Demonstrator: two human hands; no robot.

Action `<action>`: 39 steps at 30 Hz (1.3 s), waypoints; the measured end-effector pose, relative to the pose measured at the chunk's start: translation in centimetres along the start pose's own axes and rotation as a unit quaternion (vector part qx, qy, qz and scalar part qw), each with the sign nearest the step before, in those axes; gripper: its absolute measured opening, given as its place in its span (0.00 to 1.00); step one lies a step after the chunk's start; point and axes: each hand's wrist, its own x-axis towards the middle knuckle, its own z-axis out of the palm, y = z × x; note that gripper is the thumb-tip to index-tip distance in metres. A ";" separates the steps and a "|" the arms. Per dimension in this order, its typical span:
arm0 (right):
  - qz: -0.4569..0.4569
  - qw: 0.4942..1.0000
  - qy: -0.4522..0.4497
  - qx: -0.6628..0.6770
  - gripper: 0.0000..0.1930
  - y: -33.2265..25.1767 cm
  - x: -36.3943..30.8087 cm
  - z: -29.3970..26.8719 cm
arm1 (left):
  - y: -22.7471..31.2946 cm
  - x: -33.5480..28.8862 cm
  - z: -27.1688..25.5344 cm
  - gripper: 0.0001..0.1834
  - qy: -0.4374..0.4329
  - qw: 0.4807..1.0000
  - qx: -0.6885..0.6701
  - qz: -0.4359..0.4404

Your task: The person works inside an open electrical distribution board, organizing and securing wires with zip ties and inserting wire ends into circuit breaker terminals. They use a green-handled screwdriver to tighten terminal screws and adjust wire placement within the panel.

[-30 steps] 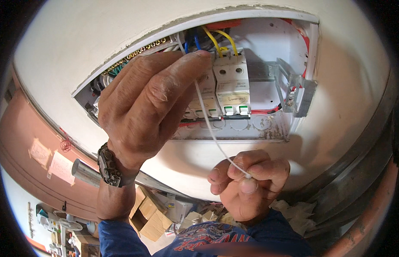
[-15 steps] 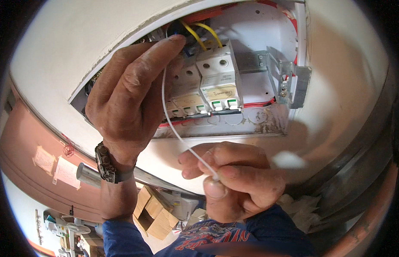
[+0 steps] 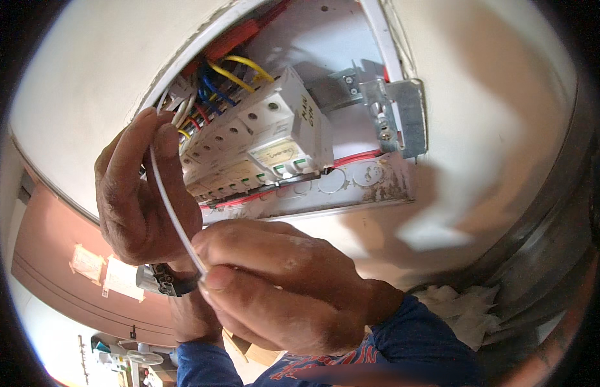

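Note:
A thin white wire comes out of the wall-mounted breaker box and bows down toward me. My left hand is at the box's left side, with the wire running between its thumb and forefinger. Lower and nearer, my right hand pinches the wire between thumb and fingers; the wire's end is hidden in that grip. Just right of my left hand is a slanting row of white circuit breakers with green marks. Yellow wires, blue wires and red wires run to their tops.
A metal bracket juts from the box's right edge. Red cables run under the breakers. Plastic sheeting lies at lower right. Papers are taped to the pinkish wall, and a fan stands far off at lower left.
Both hands have shifted left, the right one also coming closer to the left. My view of the box has turned, showing more coloured wires and the end breaker's side.

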 end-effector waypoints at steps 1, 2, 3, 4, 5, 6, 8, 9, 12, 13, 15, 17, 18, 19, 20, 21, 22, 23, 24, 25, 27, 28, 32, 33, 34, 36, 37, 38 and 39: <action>-0.017 1.000 0.010 -0.015 0.22 0.3 0.1 0.2 | 0.1 0.0 0.0 0.15 0.008 1.000 0.008 -0.017; -0.036 0.999 0.013 -0.018 0.21 0.6 0.2 0.5 | 0.1 0.1 0.1 0.14 0.012 0.999 0.017 -0.027; -0.055 0.998 0.021 -0.021 0.20 0.8 0.2 0.8 | 0.2 0.2 0.2 0.12 0.016 0.999 0.026 -0.037; -0.075 0.996 0.029 -0.025 0.19 1.1 0.3 1.1 | 0.1 0.3 0.3 0.11 0.025 0.998 0.012 -0.060; -0.097 0.994 0.041 -0.032 0.18 1.4 0.3 1.4 | 0.0 0.4 0.4 0.11 0.029 0.998 0.011 -0.062; -0.118 0.991 0.052 -0.037 0.18 1.7 0.4 1.8 | -0.1 0.5 0.6 0.11 0.030 0.998 0.013 -0.062; -0.156 0.984 0.078 -0.045 0.17 2.1 0.3 2.3 | -0.2 0.5 0.8 0.11 0.027 0.998 0.020 -0.049; -0.166 0.981 0.086 -0.049 0.17 2.3 0.3 2.7 | -0.4 0.5 0.8 0.11 0.025 0.998 0.026 -0.046; -0.173 0.980 0.090 -0.045 0.16 2.5 0.4 2.8 | -0.4 0.6 1.0 0.11 0.023 0.999 0.035 -0.032; -0.166 0.982 0.083 -0.040 0.16 2.4 0.5 2.7 | -0.5 0.7 1.0 0.11 0.024 0.999 0.035 -0.031; -0.144 0.987 0.060 -0.025 0.16 2.1 0.8 2.1 | -0.6 1.0 1.1 0.11 0.026 0.998 0.042 -0.024; -0.105 0.994 0.022 -0.001 0.16 1.6 1.5 1.1 | -0.7 1.6 1.2 0.11 0.026 0.998 0.045 -0.022; -0.088 0.996 0.004 0.013 0.16 1.1 1.8 0.8 | -0.7 1.9 1.3 0.11 0.026 0.998 0.046 -0.019; -0.067 0.997 -0.018 0.030 0.16 0.7 2.1 0.2 | -0.8 2.2 1.3 0.11 0.027 0.998 0.047 -0.016; -0.046 0.997 -0.037 0.048 0.16 0.2 2.2 -0.4 | -0.7 2.4 1.3 0.11 0.027 0.998 0.051 -0.015; -0.020 0.997 -0.041 0.070 0.16 -0.1 2.3 -0.9 | -0.6 2.6 1.3 0.11 0.025 0.998 0.053 -0.014; -0.010 0.997 -0.049 0.065 0.16 -0.4 2.4 -1.3 | -0.6 2.9 1.4 0.11 0.017 0.998 0.054 -0.012; 0.004 0.996 -0.053 0.070 0.16 -0.5 2.3 -1.8 | -0.6 3.0 1.5 0.11 0.017 0.998 0.056 -0.011; 0.008 0.997 -0.046 0.066 0.16 -0.5 2.2 -1.9 | -0.6 3.1 1.6 0.11 0.016 0.998 0.055 -0.011; 0.013 0.997 -0.040 0.062 0.16 -0.4 2.0 -2.1 | -0.5 3.1 1.6 0.11 0.016 0.998 0.056 -0.010; 0.036 0.997 -0.031 0.054 0.16 -0.2 1.6 -2.2 | -0.5 3.2 1.7 0.11 0.015 0.998 0.059 -0.007; 0.043 0.997 -0.037 0.045 0.16 -0.1 1.3 -2.4 | -0.6 3.2 1.7 0.11 0.014 0.998 0.059 -0.005; 0.055 0.997 -0.045 0.035 0.16 0.1 1.0 -2.6 | -0.5 3.1 1.5 0.12 0.010 0.998 0.067 -0.002; 0.051 0.998 -0.033 0.034 0.17 0.1 1.1 -2.5 | -0.5 3.1 1.5 0.12 0.011 0.998 0.068 0.000; 0.048 0.998 -0.018 0.032 0.18 0.2 1.4 -2.5 | -0.5 3.1 1.5 0.12 0.011 0.998 0.069 0.000; 0.006 0.999 -0.037 -0.008 0.18 0.0 2.2 -2.3 | -0.5 3.3 1.5 0.12 0.011 0.997 0.072 0.004; -0.027 0.999 -0.018 -0.035 0.18 0.0 2.7 -2.0 | -0.5 3.3 1.4 0.12 0.011 0.997 0.073 0.006; -0.043 0.998 -0.030 -0.043 0.19 -0.1 3.3 -1.7 | -0.6 3.5 1.4 0.12 0.012 0.997 0.072 0.010; -0.072 0.996 -0.018 -0.059 0.20 -0.1 3.9 -0.9 | -0.5 3.5 1.4 0.12 0.012 0.997 0.073 0.011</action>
